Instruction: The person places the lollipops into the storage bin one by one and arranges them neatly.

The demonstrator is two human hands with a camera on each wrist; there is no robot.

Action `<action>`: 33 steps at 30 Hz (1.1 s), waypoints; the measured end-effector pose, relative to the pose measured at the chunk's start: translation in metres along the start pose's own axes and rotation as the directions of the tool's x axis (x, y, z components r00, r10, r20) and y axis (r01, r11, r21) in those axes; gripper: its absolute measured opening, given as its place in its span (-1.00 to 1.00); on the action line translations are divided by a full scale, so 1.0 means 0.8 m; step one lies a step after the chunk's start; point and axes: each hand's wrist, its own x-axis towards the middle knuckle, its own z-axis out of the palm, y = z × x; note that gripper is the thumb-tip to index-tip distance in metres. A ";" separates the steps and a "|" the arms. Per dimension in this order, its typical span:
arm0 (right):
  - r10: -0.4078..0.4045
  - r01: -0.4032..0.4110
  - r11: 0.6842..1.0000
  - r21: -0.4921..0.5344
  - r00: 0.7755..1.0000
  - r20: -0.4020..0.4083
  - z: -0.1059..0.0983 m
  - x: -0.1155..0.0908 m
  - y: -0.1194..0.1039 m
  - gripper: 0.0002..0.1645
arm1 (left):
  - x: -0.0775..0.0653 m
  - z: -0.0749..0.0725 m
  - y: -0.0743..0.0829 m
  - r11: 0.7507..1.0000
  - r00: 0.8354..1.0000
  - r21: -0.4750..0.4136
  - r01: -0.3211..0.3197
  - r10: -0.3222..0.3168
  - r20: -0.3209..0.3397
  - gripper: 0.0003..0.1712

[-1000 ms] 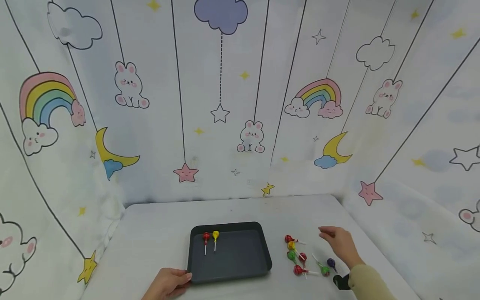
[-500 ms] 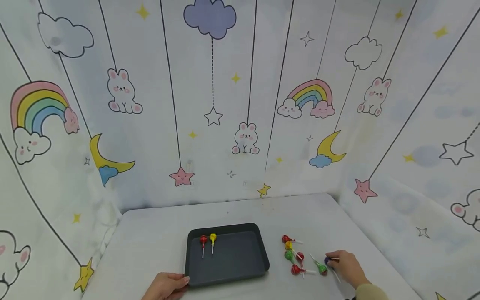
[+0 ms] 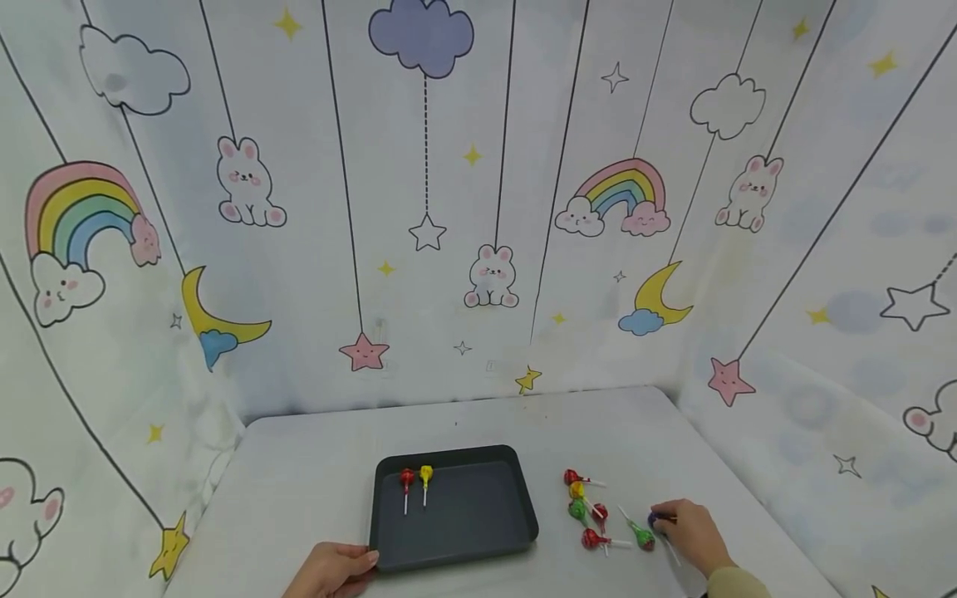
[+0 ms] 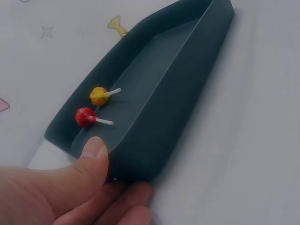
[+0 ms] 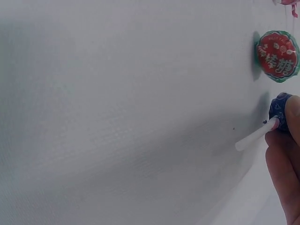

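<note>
My left hand [image 3: 336,569] grips the near left corner of a dark grey tray [image 3: 463,555], thumb over the rim and fingers below it, as the left wrist view shows. Inside the tray, a red lollipop [image 4: 85,117] and a yellow lollipop [image 4: 99,96] lie side by side at the far left. At the right, my right hand [image 3: 694,536] pinches the head of a dark blue lollipop [image 5: 279,111] between thumb and fingers. Its white stick points away from the fingertips. A green lollipop [image 3: 643,538] with a red label lies just left of that hand.
Between tray and right hand lies a loose group: a red lollipop [image 3: 572,477], a yellow one [image 3: 576,490], a green one [image 3: 577,510] and more red ones, sticks partly crossing. The white table [image 3: 321,465] ends at a patterned cloth wall [image 3: 419,357].
My right hand has come down toward the near side and taken hold of the dark blue lollipop. The left hand keeps its grip on the tray. The head view has shifted slightly.
</note>
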 end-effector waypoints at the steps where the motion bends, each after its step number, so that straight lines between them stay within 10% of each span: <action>1: 0.001 -0.001 1.000 0.003 1.000 -0.004 -0.002 0.000 -0.003 -0.77 | 0.000 0.000 0.000 1.000 1.000 0.006 -0.001 0.001 -0.002 -0.58; 9: -0.002 0.013 0.977 0.215 0.999 -0.053 -0.016 0.010 -0.046 -0.72 | 0.001 -0.004 -0.002 1.000 1.000 -0.015 -0.007 0.007 -0.008 -0.60; 17: -0.036 0.025 0.855 0.519 0.999 0.011 -0.015 0.020 -0.114 -0.64 | 0.000 -0.003 -0.002 0.999 1.000 -0.035 -0.010 0.010 0.008 -0.54; 33: -0.360 0.293 0.808 0.511 0.932 0.036 0.071 0.076 -0.295 -0.73 | -0.010 -0.004 -0.002 0.992 0.998 -0.105 -0.066 0.066 -0.002 -0.57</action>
